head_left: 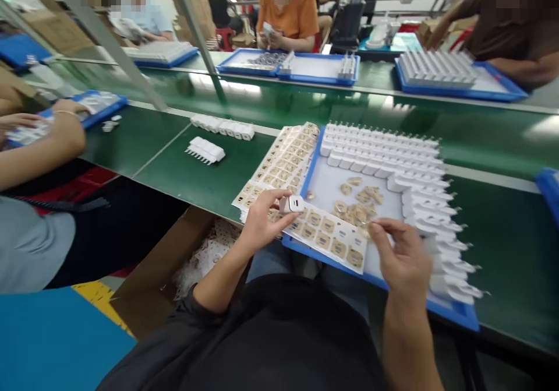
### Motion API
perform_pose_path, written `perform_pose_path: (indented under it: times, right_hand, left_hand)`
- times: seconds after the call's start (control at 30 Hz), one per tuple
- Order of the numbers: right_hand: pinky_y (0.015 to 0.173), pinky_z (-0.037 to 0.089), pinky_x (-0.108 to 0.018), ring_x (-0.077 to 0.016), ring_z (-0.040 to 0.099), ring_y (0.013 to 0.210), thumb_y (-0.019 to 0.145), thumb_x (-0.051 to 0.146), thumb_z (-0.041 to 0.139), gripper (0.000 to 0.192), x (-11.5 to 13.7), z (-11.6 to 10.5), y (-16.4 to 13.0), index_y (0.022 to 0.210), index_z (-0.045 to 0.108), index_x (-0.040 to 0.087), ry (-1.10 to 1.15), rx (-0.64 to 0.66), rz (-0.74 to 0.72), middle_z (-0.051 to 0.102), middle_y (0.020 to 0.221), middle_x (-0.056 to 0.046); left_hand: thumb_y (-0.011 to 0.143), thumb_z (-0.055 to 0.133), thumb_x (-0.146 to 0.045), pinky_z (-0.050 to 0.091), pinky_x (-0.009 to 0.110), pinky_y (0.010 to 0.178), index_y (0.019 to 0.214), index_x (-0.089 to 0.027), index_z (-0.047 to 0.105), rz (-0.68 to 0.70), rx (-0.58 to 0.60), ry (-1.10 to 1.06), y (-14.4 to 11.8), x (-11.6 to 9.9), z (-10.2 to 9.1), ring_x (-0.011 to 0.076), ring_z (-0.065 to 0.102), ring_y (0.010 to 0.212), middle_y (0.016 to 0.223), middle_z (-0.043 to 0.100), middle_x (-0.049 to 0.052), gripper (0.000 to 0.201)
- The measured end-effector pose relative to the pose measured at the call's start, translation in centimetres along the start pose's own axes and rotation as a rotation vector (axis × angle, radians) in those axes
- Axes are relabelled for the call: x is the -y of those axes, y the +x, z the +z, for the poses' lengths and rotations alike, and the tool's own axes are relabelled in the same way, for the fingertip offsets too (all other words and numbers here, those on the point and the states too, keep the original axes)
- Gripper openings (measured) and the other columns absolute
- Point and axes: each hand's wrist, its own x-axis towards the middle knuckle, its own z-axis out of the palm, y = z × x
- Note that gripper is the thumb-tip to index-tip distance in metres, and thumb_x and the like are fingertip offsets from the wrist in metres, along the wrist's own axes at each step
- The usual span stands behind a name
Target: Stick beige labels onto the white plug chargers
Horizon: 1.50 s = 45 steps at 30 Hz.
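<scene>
My left hand (267, 219) pinches a white charger plug (293, 204) between thumb and fingers, its end with a small port slot turned up toward me. Below it lies a sheet of tan stickers (325, 231), across the near-left edge of a blue-rimmed tray (301, 244). My right hand (400, 257) is closed at the sheet's right end, thumb and forefinger pinched on a small tan piece, partly blurred. Loose tan pieces (360, 207) lie heaped in the tray just beyond those fingers. Rows of white charger plugs (384, 146) line the tray's far and right sides.
More sticker sheets (283, 158) are stacked left of the tray. Two groups of white plugs (205, 150) stand on the green table (161, 152). A cardboard box (152, 274) with scraps sits below left. A co-worker's arm (43, 134) is at left; other people sit opposite.
</scene>
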Motion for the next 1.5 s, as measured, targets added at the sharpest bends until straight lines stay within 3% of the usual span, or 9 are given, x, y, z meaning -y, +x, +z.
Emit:
perform_pose_path:
  times: [0.1,0.23,0.33,0.53,0.7,0.9,1.03,1.27,1.5]
  right_hand:
    - [0.085,0.056,-0.050,-0.0320,0.070,0.099,0.093,0.041,0.059,0.029,-3.2,-0.4,1.6,0.114,0.072,0.026,-0.337,0.024,-0.013,0.075,0.115,-0.011]
    - [0.091,0.057,-0.048,-0.0317,0.067,0.114,0.096,0.041,0.054,0.032,-4.5,-0.3,1.9,0.118,0.071,0.026,-0.325,-0.008,-0.115,0.071,0.125,-0.011]
    - [0.092,0.056,-0.047,-0.0302,0.068,0.109,0.096,0.040,0.054,0.028,-4.0,-0.1,1.5,0.111,0.072,0.024,-0.316,0.080,-0.171,0.073,0.117,-0.011]
    - [0.094,0.052,-0.051,-0.0297,0.066,0.106,0.097,0.036,0.055,0.023,-3.7,0.8,1.1,0.110,0.069,0.024,-0.249,0.322,-0.226,0.076,0.106,-0.008]
    - [0.092,0.048,-0.055,-0.0321,0.064,0.104,0.094,0.032,0.056,0.019,-3.4,1.2,0.9,0.106,0.067,0.022,-0.287,0.400,-0.176,0.076,0.102,-0.008]
    - [0.086,0.051,-0.044,-0.0252,0.068,0.092,0.095,0.026,0.056,0.020,-2.5,0.5,0.7,0.112,0.065,0.024,-0.191,0.414,-0.117,0.074,0.095,-0.005]
    - [0.080,0.052,-0.038,-0.0218,0.069,0.086,0.096,0.025,0.058,0.014,-2.1,-0.1,0.6,0.108,0.065,0.024,-0.162,0.335,-0.146,0.074,0.095,-0.004]
    - [0.084,0.043,-0.041,-0.0252,0.064,0.093,0.095,0.018,0.064,0.014,1.1,0.1,0.3,0.106,0.070,0.023,-0.502,0.195,-0.539,0.073,0.100,-0.007]
    - [0.080,0.041,-0.038,-0.0223,0.063,0.089,0.093,0.017,0.068,0.016,1.9,2.2,0.5,0.108,0.069,0.023,-0.410,0.239,-0.607,0.074,0.096,-0.004]
  left_hand:
    - [0.087,0.071,-0.042,0.055,0.035,0.079,0.116,-0.021,0.066,-0.095,-0.105,0.353,3.1,4.0,-3.4,0.0249,0.065,0.096,0.108,0.071,0.010,0.037]
    - [0.090,0.064,-0.037,0.043,0.046,0.098,0.116,-0.017,0.067,-0.279,-0.120,0.731,7.1,9.4,-7.8,0.0343,0.057,0.116,0.118,0.069,0.016,0.033]
    - [0.088,0.065,-0.037,0.035,0.051,0.104,0.106,-0.013,0.067,-0.324,-0.129,0.737,8.9,11.3,-9.8,0.0373,0.049,0.122,0.112,0.069,0.019,0.030]
    - [0.095,0.057,-0.057,0.037,0.050,0.109,0.101,-0.012,0.059,-0.201,-0.194,0.539,9.7,10.9,-10.9,0.0319,0.047,0.122,0.113,0.064,0.016,0.046]
    - [0.092,0.064,-0.048,0.037,0.053,0.110,0.113,-0.012,0.062,-0.166,-0.106,0.499,9.3,10.0,-7.9,0.0342,0.050,0.120,0.120,0.065,0.017,0.042]
    - [0.094,0.059,-0.045,0.045,0.043,0.104,0.119,-0.022,0.070,0.126,0.634,0.240,7.6,1.9,0.1,0.0286,0.059,0.118,0.118,0.072,0.009,0.035]
    - [0.090,0.061,-0.040,0.047,0.035,0.096,0.130,-0.024,0.064,0.016,0.975,0.144,8.0,-1.6,3.2,0.0258,0.065,0.112,0.120,0.072,0.007,0.043]
    - [0.086,0.064,-0.037,0.047,0.026,0.074,0.124,-0.022,0.064,-0.162,1.050,-0.099,8.7,-1.6,4.0,0.0194,0.068,0.088,0.099,0.074,0.004,0.041]
    - [0.083,0.069,-0.039,0.046,0.026,0.071,0.124,-0.021,0.058,-0.267,1.086,-0.286,8.2,-2.2,3.9,0.0163,0.065,0.079,0.095,0.075,0.004,0.046]
